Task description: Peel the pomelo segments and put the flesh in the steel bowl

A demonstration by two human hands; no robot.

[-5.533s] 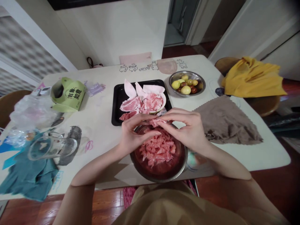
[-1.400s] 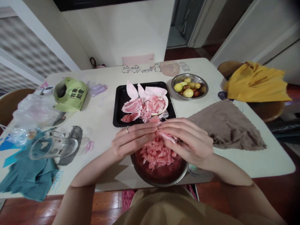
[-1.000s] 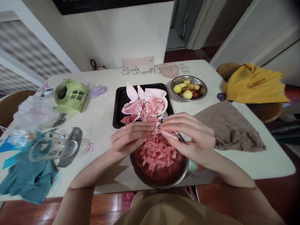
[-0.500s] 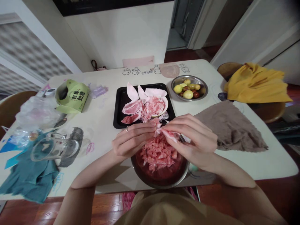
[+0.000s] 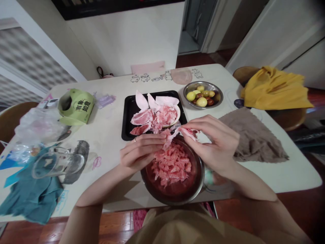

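Observation:
Above a metal bowl (image 5: 200, 183) full of loose pink pomelo pulp (image 5: 174, 166), both hands pinch one pomelo segment. My right hand (image 5: 215, 145) holds the fleshy part of the pomelo segment (image 5: 191, 133) between thumb and fingers. A strip of pale membrane (image 5: 173, 136) runs from it to my left hand (image 5: 143, 150), whose fingers are closed on the strip's other end. Just beyond the hands, a black tray (image 5: 129, 101) carries white rind pieces (image 5: 142, 100), unpeeled-looking segments (image 5: 142, 118) and a heap of torn membrane (image 5: 166, 116).
A metal bowl (image 5: 220, 99) of small green and brown fruit stands behind the tray's right side. To the right lie a brown cloth (image 5: 254, 139) and a yellow cloth (image 5: 274, 89). A glass pitcher (image 5: 58, 162), teal cloth (image 5: 33, 196), green box (image 5: 77, 108) and plastic bag (image 5: 38, 125) occupy the left.
My hands have drawn apart, the right one moving rightward with the segment. The membrane strip is now stretched between them, and more of the pulp bowl shows.

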